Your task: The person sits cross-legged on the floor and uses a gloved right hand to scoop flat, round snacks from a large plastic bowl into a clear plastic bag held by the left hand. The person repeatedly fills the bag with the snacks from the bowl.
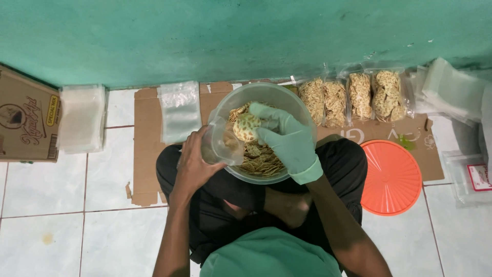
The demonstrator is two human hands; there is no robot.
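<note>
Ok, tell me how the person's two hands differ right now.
The right hand wears a light green glove; the left hand is bare. The right hand grips a small stack of round crackers, while the left hand holds a clear plastic bag open. The right hand reaches in from above the clear plastic bowl; the left hand sits at the bowl's near edge. Both work over the bowl.

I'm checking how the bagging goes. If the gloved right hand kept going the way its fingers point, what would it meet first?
The right hand holds a stack of crackers and points left toward the small clear bag that the left hand holds open over the bowl. It would probably meet the bag's mouth first, though depth is hard to judge.
</note>
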